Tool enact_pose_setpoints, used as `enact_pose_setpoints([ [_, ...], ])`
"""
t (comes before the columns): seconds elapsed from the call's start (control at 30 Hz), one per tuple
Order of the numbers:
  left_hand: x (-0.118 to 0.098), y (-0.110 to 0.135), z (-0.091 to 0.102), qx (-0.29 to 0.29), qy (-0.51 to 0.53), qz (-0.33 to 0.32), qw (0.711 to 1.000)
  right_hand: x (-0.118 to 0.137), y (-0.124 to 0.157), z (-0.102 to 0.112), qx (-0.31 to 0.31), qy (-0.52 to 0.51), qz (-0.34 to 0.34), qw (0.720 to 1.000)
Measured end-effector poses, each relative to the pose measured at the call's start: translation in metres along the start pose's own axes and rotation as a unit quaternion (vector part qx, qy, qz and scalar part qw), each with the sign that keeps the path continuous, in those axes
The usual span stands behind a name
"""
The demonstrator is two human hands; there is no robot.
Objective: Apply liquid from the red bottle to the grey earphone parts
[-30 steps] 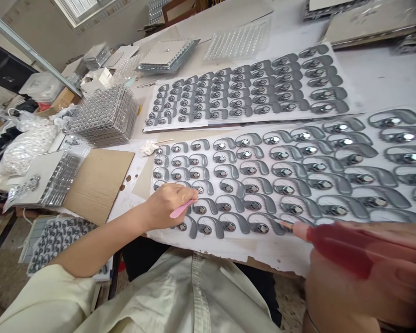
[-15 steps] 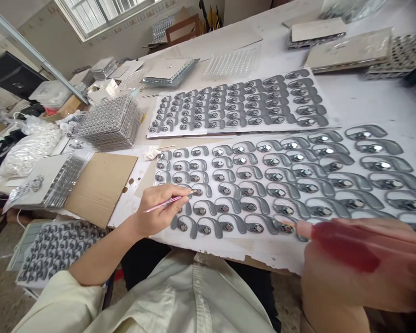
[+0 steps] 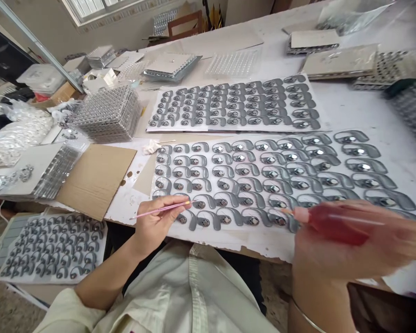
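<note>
Hook-shaped grey pieces point(image 3: 247, 186), each with a shiny round part, lie in rows and columns over the near sheet point(image 3: 210, 162), a white one spread along the person's edge of the table. Above the near-left part of the near sheet, the left hand point(image 3: 156, 226) has a thin pink stick point(image 3: 152, 212) pinched between thumb and fingers, its tip directed at a piece in the second row from the person; whether the tip touches that piece I cannot tell. Over the near-right part of the same sheet, the right hand point(image 3: 346, 261), somewhat blurred, is wrapped round a red bottle point(image 3: 343, 224), which lies sideways in the grasp with its narrow nozzle point(image 3: 287, 211) pointing left, close to a piece in the nearest row. A thin bangle point(image 3: 308, 319) circles that wrist. At the far-left corner of the near sheet sits a crumpled white wad point(image 3: 151, 147). Just beyond the near sheet lies a far sheet point(image 3: 324, 124) bearing more such pieces, and beyond that a clear tray point(image 3: 234, 63). Left of the near sheet are a brown cardboard point(image 3: 97, 180) and, farther back, a stack of trays point(image 3: 104, 118). Lower down, well to its left, rests another sheet with similar pieces point(image 3: 60, 249).
</note>
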State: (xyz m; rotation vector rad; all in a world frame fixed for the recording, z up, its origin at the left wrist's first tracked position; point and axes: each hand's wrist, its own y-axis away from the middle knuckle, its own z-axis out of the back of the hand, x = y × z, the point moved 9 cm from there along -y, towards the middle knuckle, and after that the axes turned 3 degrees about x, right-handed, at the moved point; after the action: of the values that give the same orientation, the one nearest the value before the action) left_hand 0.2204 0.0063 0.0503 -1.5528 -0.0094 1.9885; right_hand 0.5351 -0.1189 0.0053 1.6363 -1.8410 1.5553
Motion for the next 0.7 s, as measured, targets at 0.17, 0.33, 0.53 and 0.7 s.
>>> enact_pose_setpoints([
  [0.17, -0.029, 0.028, -0.013, 0.030, -0.116, -0.191, 0.974, 0.028, 0.013, -0.052, 0.096, 0.006, 0.038, 0.995],
  [0.33, -0.024, 0.052, -0.037, 0.072, -0.187, -0.227, 0.953, 0.042, 0.038, -0.091, 0.167, 0.023, 0.028, 0.985],
  [0.53, -0.020, 0.064, -0.046, 0.089, -0.213, -0.229, 0.946, 0.044, 0.065, -0.115, 0.288, 0.037, 0.021, 0.957],
  [0.7, -0.024, 0.064, -0.046, 0.075, -0.218, -0.256, 0.939, 0.038, 0.077, -0.118, 0.354, 0.041, 0.025, 0.934],
])
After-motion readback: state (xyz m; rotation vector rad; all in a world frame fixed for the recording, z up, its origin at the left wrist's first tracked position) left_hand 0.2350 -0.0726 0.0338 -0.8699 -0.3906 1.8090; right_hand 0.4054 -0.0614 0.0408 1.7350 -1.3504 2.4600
